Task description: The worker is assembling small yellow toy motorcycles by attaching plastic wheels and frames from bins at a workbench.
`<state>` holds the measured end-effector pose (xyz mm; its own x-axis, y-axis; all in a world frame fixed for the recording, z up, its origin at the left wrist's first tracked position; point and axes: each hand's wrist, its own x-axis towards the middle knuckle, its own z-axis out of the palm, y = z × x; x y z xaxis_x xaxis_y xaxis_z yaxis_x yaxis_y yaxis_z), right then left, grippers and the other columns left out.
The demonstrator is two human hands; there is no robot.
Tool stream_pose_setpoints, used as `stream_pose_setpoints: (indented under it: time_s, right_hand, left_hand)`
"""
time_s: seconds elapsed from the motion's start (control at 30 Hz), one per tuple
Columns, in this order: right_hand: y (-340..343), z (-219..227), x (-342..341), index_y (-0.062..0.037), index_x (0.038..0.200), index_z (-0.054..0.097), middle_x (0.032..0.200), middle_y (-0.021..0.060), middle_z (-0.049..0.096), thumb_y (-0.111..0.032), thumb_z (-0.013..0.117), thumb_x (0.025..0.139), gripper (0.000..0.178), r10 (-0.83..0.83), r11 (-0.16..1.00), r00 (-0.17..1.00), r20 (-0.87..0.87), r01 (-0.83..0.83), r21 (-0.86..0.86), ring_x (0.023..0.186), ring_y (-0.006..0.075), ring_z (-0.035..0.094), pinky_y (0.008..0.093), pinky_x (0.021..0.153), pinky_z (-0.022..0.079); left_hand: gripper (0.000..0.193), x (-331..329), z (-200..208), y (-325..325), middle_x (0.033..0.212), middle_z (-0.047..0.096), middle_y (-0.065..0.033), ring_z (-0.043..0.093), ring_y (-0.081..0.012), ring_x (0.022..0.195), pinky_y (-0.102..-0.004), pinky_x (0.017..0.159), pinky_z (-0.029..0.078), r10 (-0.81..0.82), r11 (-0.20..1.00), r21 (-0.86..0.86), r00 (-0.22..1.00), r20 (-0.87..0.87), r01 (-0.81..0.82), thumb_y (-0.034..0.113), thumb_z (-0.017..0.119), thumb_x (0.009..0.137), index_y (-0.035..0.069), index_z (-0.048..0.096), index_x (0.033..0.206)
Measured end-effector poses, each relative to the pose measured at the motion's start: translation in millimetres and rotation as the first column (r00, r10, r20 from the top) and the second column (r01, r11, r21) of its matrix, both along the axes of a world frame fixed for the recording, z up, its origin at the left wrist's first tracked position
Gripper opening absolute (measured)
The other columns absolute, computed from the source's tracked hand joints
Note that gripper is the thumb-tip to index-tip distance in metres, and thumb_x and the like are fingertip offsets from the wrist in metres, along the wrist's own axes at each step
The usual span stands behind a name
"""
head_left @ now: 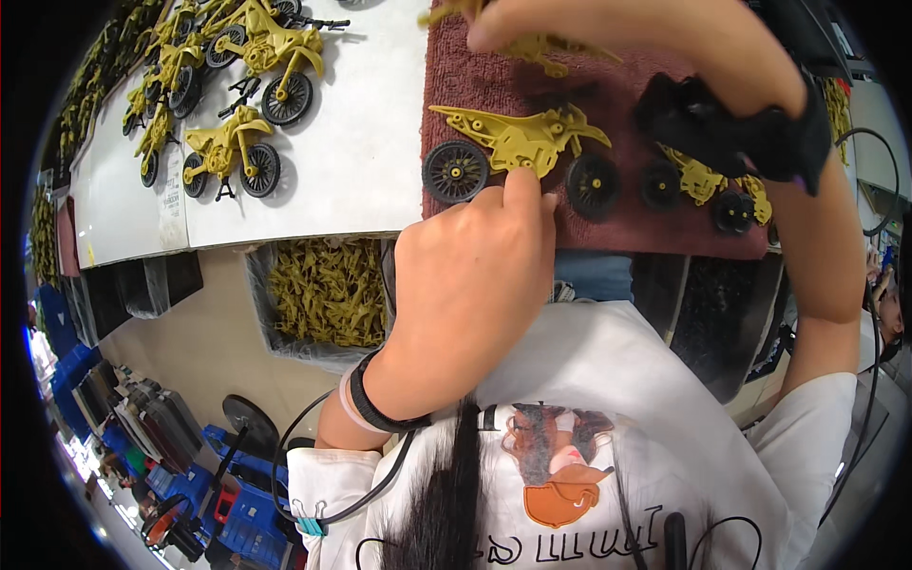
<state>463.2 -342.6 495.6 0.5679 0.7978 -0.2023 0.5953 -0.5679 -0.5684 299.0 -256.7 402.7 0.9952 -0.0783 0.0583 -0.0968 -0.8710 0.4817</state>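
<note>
A yellow-green toy motorcycle (518,136) lies on its side on a dark red towel (703,233). One black spoked wheel (456,172) is at its left end, another black wheel (591,186) at its right end. My left hand (480,252) is closed, its index finger stretched onto the toy's lower body, holding it against the towel; the other fingers fold out of sight. Blurred at the top edge, my right hand (503,24) is partly cut off beside more yellow-green toy parts (551,55). Whether it grips any of them cannot be made out.
Several assembled toy motorcycles (228,150) stand on the white table (313,195) at left. More yellow-green parts with black wheels (698,180) lie at the towel's right, under my right forearm. A lined bin (328,294) full of yellow-green pieces sits below the table edge.
</note>
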Motion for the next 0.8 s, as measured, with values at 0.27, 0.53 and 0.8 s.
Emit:
stream_pose_setpoints:
  time_s: [0.27,0.53,0.8]
  right_hand:
    - [-66,-34,3,0.0016,0.104,0.057,0.092,0.0122,0.066,0.005,0.073,0.076,0.033,0.141,0.765,0.926,-0.350,0.123,0.633,0.088,0.0178,0.066,0.0292,0.080,0.056]
    - [-71,-56,-37,0.0051,0.089,0.066,0.104,0.0217,0.062,0.008,0.064,0.082,0.008,0.214,0.669,0.778,-0.591,0.324,0.669,0.102,0.0265,0.063,0.0363,0.091,0.050]
    - [-87,-68,-36,0.0057,0.110,0.059,0.134,0.0260,0.038,-0.023,0.079,0.068,0.055,0.370,0.735,0.668,-0.646,0.215,0.643,0.122,0.0294,0.048,0.0385,0.104,0.036]
  left_hand:
    - [0.025,5,28,44,0.072,0.067,-0.0031,0.059,-0.0097,0.062,-0.0249,0.057,0.044,0.034,0.913,-0.399,0.991,-0.126,-0.082,0.018,0.077,0.077,0.000,0.064,0.089]
    - [0.053,48,23,66,0.113,0.064,-0.0124,0.060,-0.0232,0.106,-0.0335,0.092,0.044,-0.367,0.780,-0.495,0.920,0.134,0.383,0.007,0.076,0.072,-0.003,0.055,0.120]
    - [0.049,49,23,70,0.094,0.053,-0.0081,0.052,-0.0222,0.085,-0.0301,0.077,0.043,-0.440,0.861,-0.231,0.891,0.108,0.453,-0.001,0.072,0.066,0.000,0.054,0.111]
